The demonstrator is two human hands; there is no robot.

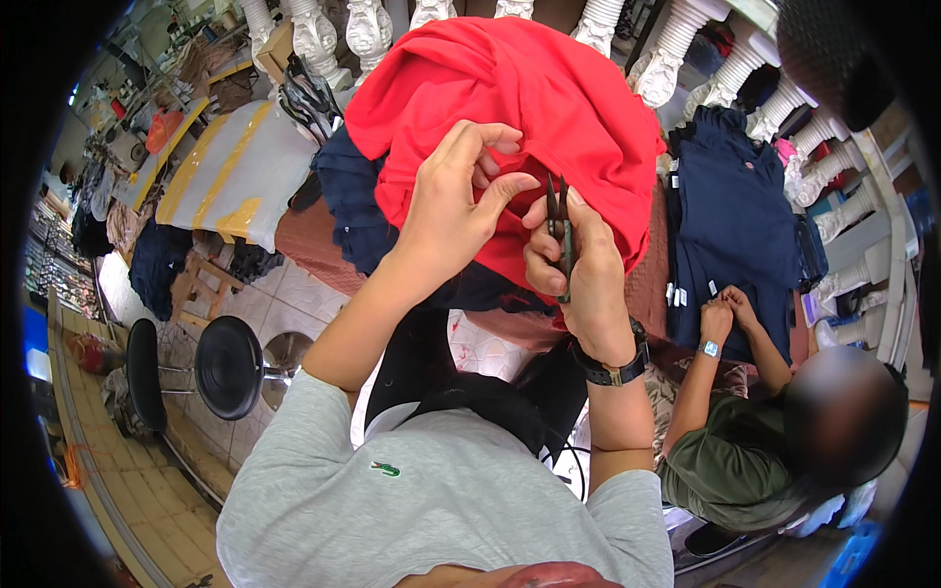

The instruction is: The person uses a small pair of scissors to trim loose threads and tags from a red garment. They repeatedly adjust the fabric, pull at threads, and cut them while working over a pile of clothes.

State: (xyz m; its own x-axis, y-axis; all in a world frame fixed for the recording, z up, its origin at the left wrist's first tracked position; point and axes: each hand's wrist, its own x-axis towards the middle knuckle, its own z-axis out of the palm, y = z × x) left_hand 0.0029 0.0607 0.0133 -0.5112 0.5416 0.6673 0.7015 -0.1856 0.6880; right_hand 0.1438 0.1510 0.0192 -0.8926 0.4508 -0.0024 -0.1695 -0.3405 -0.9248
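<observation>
A large heap of red cloth [431, 88] lies in front of me over the table. My right hand [588, 250] is closed round a pair of dark thread snips [563, 235], whose two pointed blades are parted and point away from me over the red cloth. Just left of the blades is my left hand [461, 191], thumb stretched out and fingers loosely bent, with a gap between them. Nothing shows in that gap; any thread there would be too fine to make out. Dark navy cloth [345, 196] sticks out from beneath the red heap.
At the right, another person's hands [727, 312] work at stacked navy shirts [735, 206]. White balusters [368, 39] line the far side. A tape-striped covered table [221, 167] stands at left, with a round black stool [228, 367] nearer me. Brown cloth [319, 245] covers my table.
</observation>
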